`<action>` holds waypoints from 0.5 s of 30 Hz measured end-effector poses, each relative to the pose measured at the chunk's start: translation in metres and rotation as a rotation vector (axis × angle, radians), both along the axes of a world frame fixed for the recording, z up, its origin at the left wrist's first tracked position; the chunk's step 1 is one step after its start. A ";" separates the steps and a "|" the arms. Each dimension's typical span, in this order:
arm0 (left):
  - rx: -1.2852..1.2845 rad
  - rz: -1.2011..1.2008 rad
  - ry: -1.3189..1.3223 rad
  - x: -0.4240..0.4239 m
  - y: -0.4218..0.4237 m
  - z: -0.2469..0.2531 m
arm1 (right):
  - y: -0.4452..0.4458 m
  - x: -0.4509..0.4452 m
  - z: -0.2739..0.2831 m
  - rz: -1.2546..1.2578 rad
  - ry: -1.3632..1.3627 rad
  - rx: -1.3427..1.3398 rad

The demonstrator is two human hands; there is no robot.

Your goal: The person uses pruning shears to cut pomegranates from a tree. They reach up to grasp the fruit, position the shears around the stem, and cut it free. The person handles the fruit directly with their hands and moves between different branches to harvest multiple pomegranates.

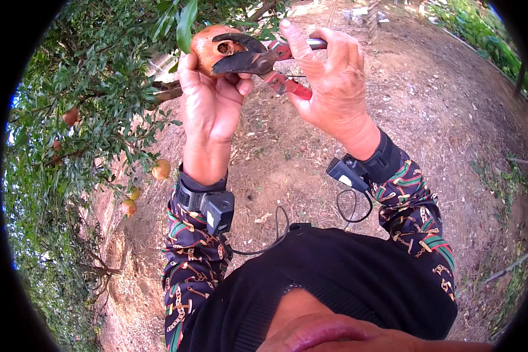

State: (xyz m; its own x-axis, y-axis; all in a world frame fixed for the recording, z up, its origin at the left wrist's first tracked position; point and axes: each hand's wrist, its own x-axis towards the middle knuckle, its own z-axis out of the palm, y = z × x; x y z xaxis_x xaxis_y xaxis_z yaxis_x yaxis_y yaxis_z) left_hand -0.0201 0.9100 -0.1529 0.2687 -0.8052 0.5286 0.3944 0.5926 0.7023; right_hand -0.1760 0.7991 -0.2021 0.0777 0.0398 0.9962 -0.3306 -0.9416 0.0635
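A reddish-yellow pomegranate (202, 49) rests in my left hand (211, 99), at the upper middle of the view. Thumb and fingers hold it from below and the side. My right hand (336, 79) grips a pair of pruning shears (262, 65) by its red and metal handles, index finger raised. The dark blades are spread apart, one on each side of the fruit's hollow crown, close against its skin. A green leaf (186, 24) hangs in front of the fruit's left edge. Whether a stem still joins the fruit to the tree is hidden.
Dense pomegranate foliage (79, 57) fills the left, with a branch (169, 94) near my left wrist. Fruits hang lower, including a yellowish pomegranate (161, 169). Wrist-strapped devices (220, 212) trail black cables (286, 220). Dry ground (422, 119) lies below; green plants (475, 31) grow at upper right.
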 end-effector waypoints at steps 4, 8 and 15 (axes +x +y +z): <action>0.022 0.097 -0.020 -0.006 -0.003 0.000 | 0.001 0.001 -0.002 -0.040 0.046 0.007; 0.042 0.090 -0.052 0.002 -0.007 -0.006 | 0.003 0.002 -0.006 -0.066 0.110 0.077; 0.045 0.187 -0.039 0.008 -0.005 -0.004 | -0.004 0.005 -0.009 -0.007 0.079 0.014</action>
